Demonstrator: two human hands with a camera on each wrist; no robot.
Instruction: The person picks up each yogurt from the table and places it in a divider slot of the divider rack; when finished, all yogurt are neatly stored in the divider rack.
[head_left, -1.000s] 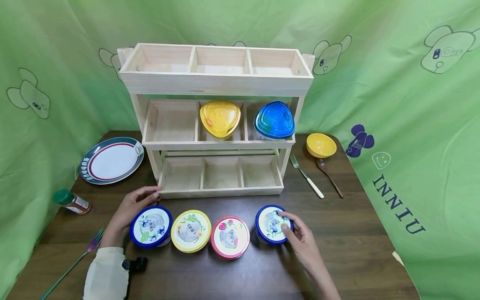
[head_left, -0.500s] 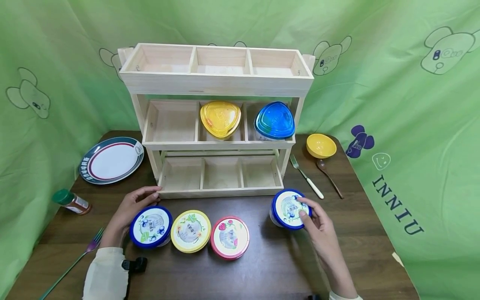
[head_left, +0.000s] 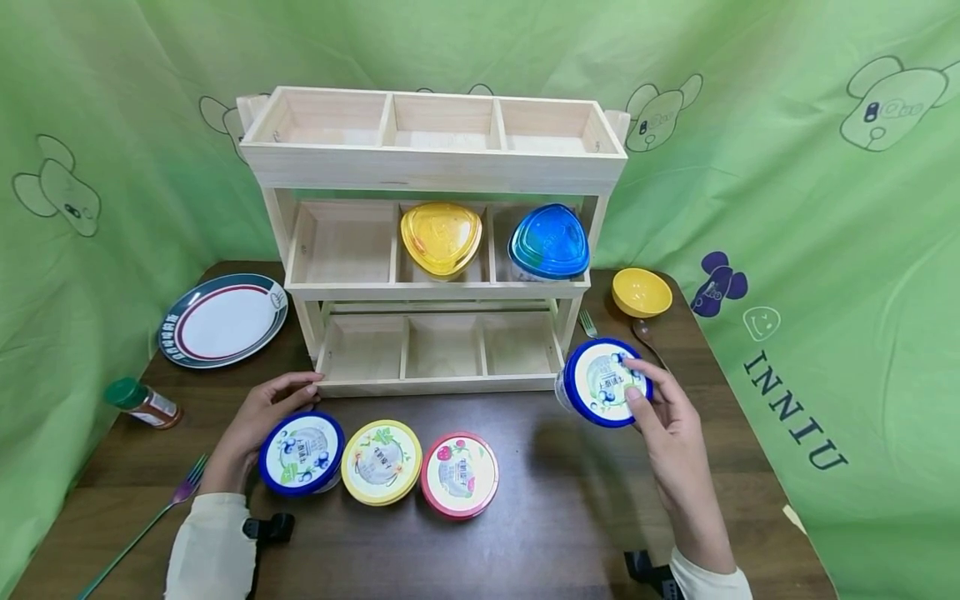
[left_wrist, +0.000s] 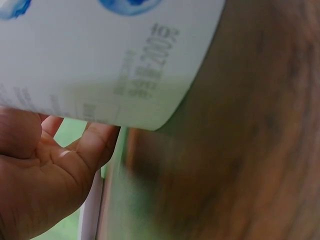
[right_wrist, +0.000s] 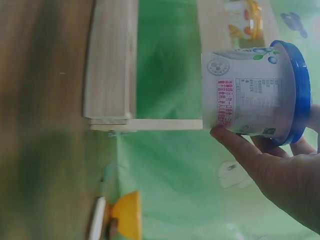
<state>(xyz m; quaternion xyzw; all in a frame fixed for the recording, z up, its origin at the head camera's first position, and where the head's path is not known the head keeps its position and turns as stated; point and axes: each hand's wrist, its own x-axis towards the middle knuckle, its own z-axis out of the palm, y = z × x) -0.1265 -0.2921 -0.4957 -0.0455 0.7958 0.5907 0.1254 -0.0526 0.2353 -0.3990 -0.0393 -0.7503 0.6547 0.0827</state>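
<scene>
My right hand [head_left: 678,437] grips a blue-lidded tub [head_left: 596,383] with a blueberry picture on its lid, held above the table by the shelf's lower right corner. In the right wrist view the tub's printed white side [right_wrist: 250,100] faces the camera, tipped sideways. My left hand [head_left: 255,421] holds the lower left corner of the pale wooden shelf [head_left: 442,387] between thumb and fingers. Right beside that hand, another blue-lidded tub [head_left: 302,454] stands on the table. A yellow-lidded tub [head_left: 382,463] and a red-lidded tub [head_left: 461,476] continue the row.
Yellow [head_left: 441,237] and blue [head_left: 550,242] triangular-lidded containers occupy the middle tier. Right of the shelf are a yellow bowl [head_left: 642,292], a wooden spoon [head_left: 647,335] and a partly hidden fork [head_left: 588,323]. Leftward lie a plate [head_left: 225,321], a spice jar [head_left: 142,403] and a purple-green fork [head_left: 180,493].
My right hand has lifted the blue-lidded tub off the table and carried it rightward and toward the shelf's right side. My left hand and the other tubs stay in place.
</scene>
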